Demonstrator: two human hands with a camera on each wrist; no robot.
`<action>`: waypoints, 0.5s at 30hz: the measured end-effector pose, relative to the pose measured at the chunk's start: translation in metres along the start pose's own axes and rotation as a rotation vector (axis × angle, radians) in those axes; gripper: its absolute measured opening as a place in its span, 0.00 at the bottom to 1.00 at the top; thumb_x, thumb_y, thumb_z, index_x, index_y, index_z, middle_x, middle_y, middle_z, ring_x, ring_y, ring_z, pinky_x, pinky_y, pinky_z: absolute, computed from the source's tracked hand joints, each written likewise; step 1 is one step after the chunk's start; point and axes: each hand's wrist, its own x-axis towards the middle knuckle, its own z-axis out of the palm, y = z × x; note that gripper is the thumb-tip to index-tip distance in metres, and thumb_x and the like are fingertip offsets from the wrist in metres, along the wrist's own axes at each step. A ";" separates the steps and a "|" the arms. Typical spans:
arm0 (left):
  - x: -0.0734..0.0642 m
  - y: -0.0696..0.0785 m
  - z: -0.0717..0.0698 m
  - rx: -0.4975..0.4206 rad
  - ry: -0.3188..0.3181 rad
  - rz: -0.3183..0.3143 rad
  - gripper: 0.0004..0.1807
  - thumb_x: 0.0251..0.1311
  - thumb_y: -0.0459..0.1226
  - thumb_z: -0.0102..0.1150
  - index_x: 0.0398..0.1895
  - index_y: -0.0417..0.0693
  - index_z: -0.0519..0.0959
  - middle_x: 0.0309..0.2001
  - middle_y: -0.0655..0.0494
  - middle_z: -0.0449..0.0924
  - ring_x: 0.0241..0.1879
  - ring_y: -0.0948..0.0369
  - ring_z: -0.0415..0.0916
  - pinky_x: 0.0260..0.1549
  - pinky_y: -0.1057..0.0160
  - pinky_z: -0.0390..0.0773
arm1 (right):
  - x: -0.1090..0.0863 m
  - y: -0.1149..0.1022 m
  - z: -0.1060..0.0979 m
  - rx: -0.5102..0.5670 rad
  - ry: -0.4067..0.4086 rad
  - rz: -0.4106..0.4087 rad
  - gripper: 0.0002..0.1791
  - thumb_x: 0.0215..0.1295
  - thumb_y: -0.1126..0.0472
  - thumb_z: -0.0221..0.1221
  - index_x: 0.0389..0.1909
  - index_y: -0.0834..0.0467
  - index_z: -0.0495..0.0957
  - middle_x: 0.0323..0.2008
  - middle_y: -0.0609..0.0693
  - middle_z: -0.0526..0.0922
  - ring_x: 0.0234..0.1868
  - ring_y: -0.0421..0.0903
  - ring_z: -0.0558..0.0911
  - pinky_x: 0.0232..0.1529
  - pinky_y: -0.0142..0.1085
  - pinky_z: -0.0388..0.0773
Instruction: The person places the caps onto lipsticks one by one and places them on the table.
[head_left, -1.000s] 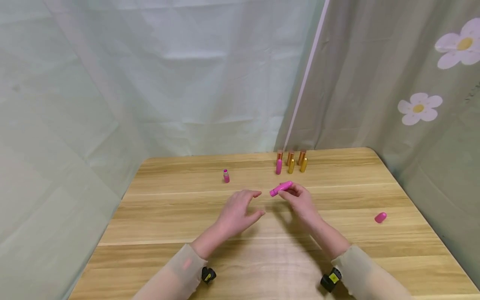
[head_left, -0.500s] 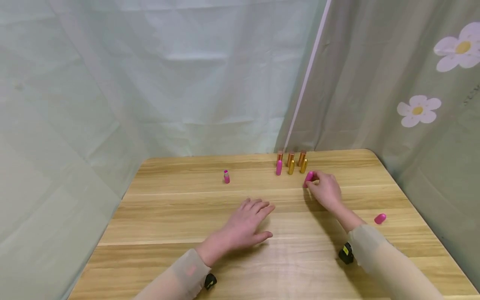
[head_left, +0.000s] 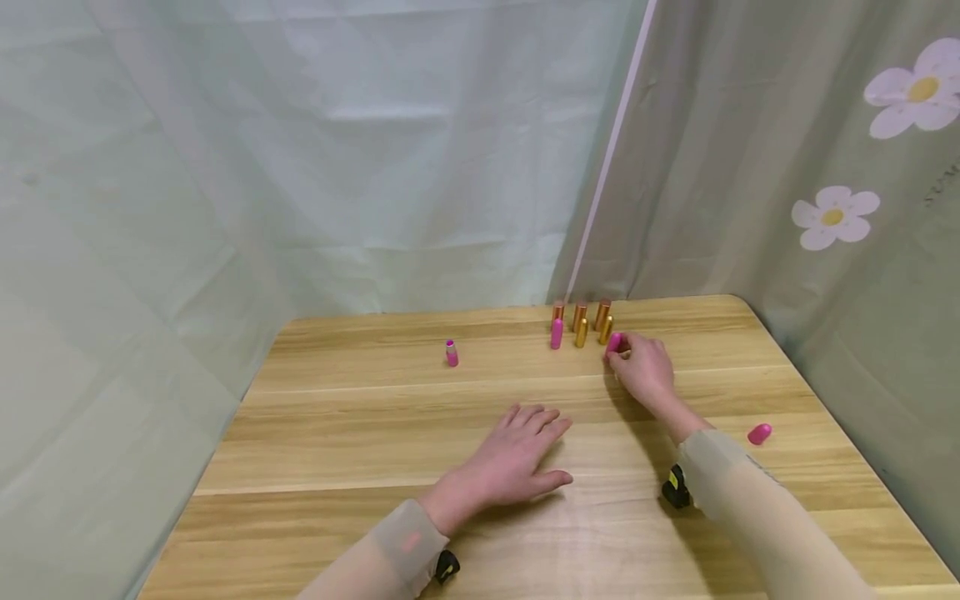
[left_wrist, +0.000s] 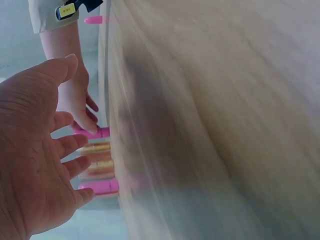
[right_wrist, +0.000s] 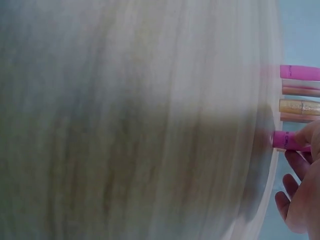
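Note:
My right hand (head_left: 647, 368) pinches a capped pink lipstick (right_wrist: 283, 139) between thumb and fingers. The lipstick stands upright, its base at the tabletop, just right of and in front of the gold tubes. My left hand (head_left: 510, 458) hovers low over the middle of the table, fingers straight and spread, holding nothing. Another pink lipstick (head_left: 557, 334) stands at the left end of the front row. Beside it are two gold lipsticks, a left one (head_left: 581, 333) and a right one (head_left: 606, 331). Three copper-coloured tubes (head_left: 581, 315) stand behind them.
An uncapped pink lipstick (head_left: 452, 353) stands alone towards the back left. A loose pink cap (head_left: 760, 434) is near the right side of the wooden table (head_left: 315, 433). Pale curtains (head_left: 420, 167) hang close behind the table's back edge.
My right hand has carried the pink lipstick right and back, turning it from slanted to upright beside the gold ones. My left hand has drawn back from it towards me, fingers spreading.

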 end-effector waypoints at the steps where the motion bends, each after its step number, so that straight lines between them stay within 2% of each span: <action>1: 0.001 0.001 0.000 0.002 -0.005 0.004 0.43 0.70 0.65 0.50 0.81 0.54 0.58 0.77 0.52 0.59 0.77 0.49 0.53 0.75 0.43 0.47 | 0.000 0.001 0.000 0.002 0.002 -0.002 0.11 0.70 0.57 0.62 0.47 0.59 0.82 0.48 0.58 0.86 0.54 0.61 0.73 0.54 0.55 0.68; 3: 0.003 0.003 0.001 0.004 -0.008 0.016 0.43 0.70 0.65 0.49 0.81 0.54 0.58 0.77 0.52 0.59 0.77 0.49 0.53 0.75 0.43 0.47 | -0.001 0.002 0.001 0.002 0.013 -0.010 0.12 0.69 0.57 0.62 0.48 0.59 0.82 0.48 0.58 0.86 0.54 0.61 0.74 0.54 0.55 0.68; 8: 0.006 0.008 0.002 0.016 -0.004 0.041 0.43 0.70 0.65 0.49 0.81 0.54 0.58 0.77 0.52 0.60 0.77 0.48 0.54 0.75 0.42 0.48 | -0.011 0.006 -0.005 0.002 0.037 -0.029 0.21 0.68 0.58 0.63 0.59 0.63 0.79 0.50 0.61 0.86 0.55 0.63 0.77 0.54 0.56 0.71; 11: 0.007 0.011 0.002 0.020 -0.007 0.044 0.43 0.70 0.65 0.49 0.81 0.55 0.58 0.77 0.52 0.60 0.77 0.49 0.53 0.75 0.42 0.47 | -0.021 0.007 -0.017 0.013 0.046 -0.029 0.24 0.68 0.59 0.62 0.62 0.65 0.78 0.51 0.62 0.85 0.56 0.64 0.78 0.54 0.57 0.73; 15: 0.009 0.015 0.002 0.022 -0.005 0.050 0.43 0.71 0.65 0.47 0.81 0.55 0.57 0.77 0.54 0.60 0.77 0.50 0.53 0.75 0.42 0.48 | -0.039 0.011 -0.043 0.010 0.049 -0.046 0.24 0.71 0.57 0.61 0.62 0.66 0.77 0.53 0.62 0.84 0.60 0.66 0.74 0.57 0.60 0.69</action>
